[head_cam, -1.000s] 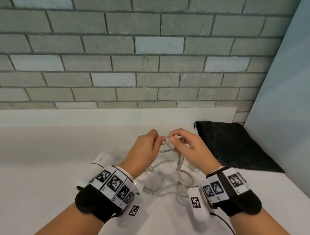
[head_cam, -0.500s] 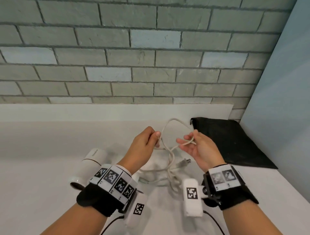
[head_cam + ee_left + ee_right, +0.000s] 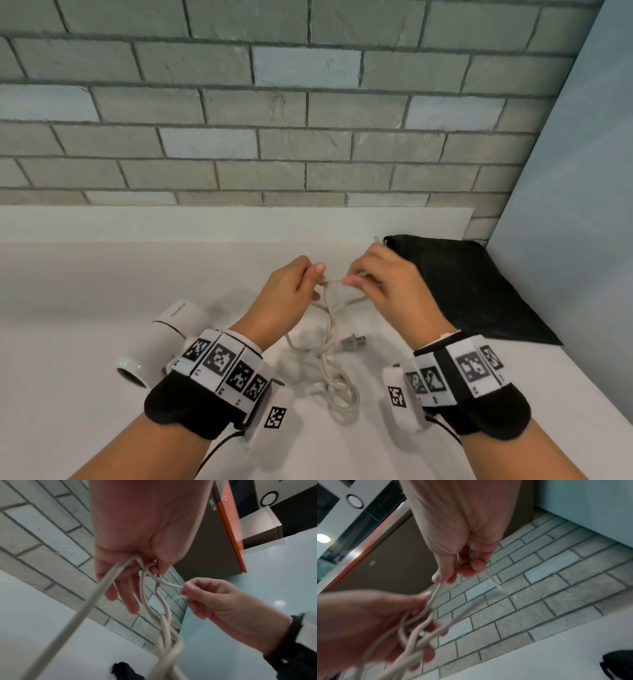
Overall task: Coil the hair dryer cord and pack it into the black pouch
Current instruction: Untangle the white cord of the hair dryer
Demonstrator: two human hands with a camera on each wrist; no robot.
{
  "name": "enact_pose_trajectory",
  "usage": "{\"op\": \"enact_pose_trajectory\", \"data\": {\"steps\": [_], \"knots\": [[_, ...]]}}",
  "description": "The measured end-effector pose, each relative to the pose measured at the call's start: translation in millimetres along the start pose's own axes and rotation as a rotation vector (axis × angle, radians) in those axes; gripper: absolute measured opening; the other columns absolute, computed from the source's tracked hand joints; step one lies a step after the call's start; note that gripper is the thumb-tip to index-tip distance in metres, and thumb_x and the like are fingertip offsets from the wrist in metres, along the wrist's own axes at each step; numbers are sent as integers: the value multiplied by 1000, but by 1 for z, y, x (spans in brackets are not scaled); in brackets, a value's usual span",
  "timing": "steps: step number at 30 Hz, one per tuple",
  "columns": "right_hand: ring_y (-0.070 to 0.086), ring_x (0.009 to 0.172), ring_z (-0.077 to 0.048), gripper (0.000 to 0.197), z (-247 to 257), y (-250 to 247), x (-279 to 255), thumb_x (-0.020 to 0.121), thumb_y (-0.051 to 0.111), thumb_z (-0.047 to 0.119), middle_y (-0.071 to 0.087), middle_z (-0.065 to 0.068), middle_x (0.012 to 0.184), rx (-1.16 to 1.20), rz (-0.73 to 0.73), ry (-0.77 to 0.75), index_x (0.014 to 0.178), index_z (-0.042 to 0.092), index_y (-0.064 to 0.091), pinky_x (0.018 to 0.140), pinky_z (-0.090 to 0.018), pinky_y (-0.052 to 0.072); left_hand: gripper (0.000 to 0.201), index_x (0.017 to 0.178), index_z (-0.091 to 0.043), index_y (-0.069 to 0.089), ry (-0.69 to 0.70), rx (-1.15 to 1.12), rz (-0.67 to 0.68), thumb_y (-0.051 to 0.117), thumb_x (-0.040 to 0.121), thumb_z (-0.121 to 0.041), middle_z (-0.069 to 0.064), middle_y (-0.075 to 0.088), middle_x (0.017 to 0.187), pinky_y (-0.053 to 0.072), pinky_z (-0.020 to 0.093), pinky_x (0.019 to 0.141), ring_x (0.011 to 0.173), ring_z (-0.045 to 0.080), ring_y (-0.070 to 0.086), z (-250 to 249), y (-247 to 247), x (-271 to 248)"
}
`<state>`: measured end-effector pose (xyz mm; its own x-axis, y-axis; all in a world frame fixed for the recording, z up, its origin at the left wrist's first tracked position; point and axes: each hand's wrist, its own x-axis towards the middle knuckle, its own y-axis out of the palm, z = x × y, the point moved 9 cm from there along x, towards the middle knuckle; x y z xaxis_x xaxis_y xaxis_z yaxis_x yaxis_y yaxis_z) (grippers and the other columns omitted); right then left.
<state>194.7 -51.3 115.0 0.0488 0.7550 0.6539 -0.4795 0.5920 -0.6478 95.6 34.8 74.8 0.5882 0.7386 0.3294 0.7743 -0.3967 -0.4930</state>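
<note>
A white hair dryer [image 3: 168, 337] lies on the white counter [image 3: 85, 394] at the left. Its pale cord [image 3: 330, 346] hangs in several twisted loops from my two raised hands, and its plug [image 3: 352, 342] dangles below them. My left hand [image 3: 291, 291] pinches the gathered loops [image 3: 150, 569] between thumb and fingers. My right hand [image 3: 383, 284] pinches a short stretch of cord [image 3: 436, 588] just to the right of it. The black pouch [image 3: 469, 291] lies flat at the back right, behind my right hand.
A grey brick wall [image 3: 274, 120] rises behind a raised white ledge [image 3: 205, 222]. A pale blue panel [image 3: 575, 205] closes off the right side, close to the pouch. Marker bands wrap both wrists.
My hands have come back together after spreading apart, and the wide loop that stood up between them is now drawn in. The plug hangs lower.
</note>
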Motion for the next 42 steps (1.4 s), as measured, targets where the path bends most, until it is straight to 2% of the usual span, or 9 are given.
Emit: {"op": "enact_pose_trajectory", "data": {"steps": [7, 10, 14, 19, 23, 28, 31, 35, 42], "knots": [[44, 51, -16, 28, -115, -58, -37, 95, 39, 28, 51, -1, 59, 368, -560, 669, 71, 19, 49, 51, -27, 37, 30, 77, -7, 44, -202, -288, -73, 35, 96, -28, 6, 67, 61, 51, 22, 59, 53, 15, 63, 31, -16, -3], [48, 54, -18, 26, -136, -36, -45, 94, 41, 26, 58, -14, 73, 337, -336, 842, 78, 11, 54, 50, -30, 42, 30, 75, -8, 43, -183, -270, -96, 33, 97, -25, 8, 60, 63, 46, 15, 49, 45, 8, 55, 25, -24, -4], [55, 92, -26, 26, -98, -11, -24, 88, 54, 13, 46, -13, 122, -134, 23, 591, 112, 6, 57, 89, -36, 47, 31, 69, -13, 37, -133, -199, -61, 35, 97, -26, 6, 59, 61, 40, 17, 47, 43, 8, 43, 12, -17, -5], [42, 118, -17, 51, 10, 33, 0, 88, 52, 9, 43, -2, 137, 56, 203, -10, 135, 20, 38, 102, -30, 36, 24, 75, -13, 43, -85, -136, -6, 37, 96, -23, 0, 57, 59, 40, 22, 50, 42, 4, 43, 6, -1, -4], [49, 101, -24, 50, 8, 65, -2, 90, 49, 24, 60, -10, 108, -5, 350, 54, 138, 19, 34, 86, -36, 43, 25, 74, -13, 46, -79, -115, -2, 38, 95, -22, -1, 51, 60, 42, 24, 55, 49, 10, 49, 10, 0, -6], [53, 67, -12, 36, 4, 10, 3, 88, 40, 33, 59, 0, 73, 80, -83, -11, 86, 6, 64, 62, -24, 42, 30, 67, -15, 41, -92, -11, -70, 39, 95, -25, -3, 38, 69, 32, 16, 60, 65, 12, 38, 21, -17, -5], [51, 65, -10, 24, 4, -8, -3, 90, 45, 23, 58, -2, 73, 263, -174, 39, 86, 8, 63, 60, -17, 42, 33, 65, -15, 40, -154, -89, -62, 39, 95, -27, -2, 43, 67, 38, 24, 63, 63, 14, 43, 26, -19, 1], [51, 56, -4, 15, -1, -24, -11, 90, 45, 12, 58, -1, 71, 578, -243, 158, 87, 18, 59, 51, -17, 45, 23, 84, -3, 47, -355, -401, -113, 40, 96, -21, 13, 56, 76, 51, 27, 44, 51, 21, 64, 51, -21, -2], [57, 72, -18, 12, -53, -7, -15, 88, 54, 12, 60, -6, 86, 205, -89, 270, 90, 7, 64, 68, -41, 54, 29, 68, -8, 42, -271, -447, -119, 48, 92, -23, 9, 54, 64, 52, 27, 48, 59, 24, 70, 37, -21, -3]]}}
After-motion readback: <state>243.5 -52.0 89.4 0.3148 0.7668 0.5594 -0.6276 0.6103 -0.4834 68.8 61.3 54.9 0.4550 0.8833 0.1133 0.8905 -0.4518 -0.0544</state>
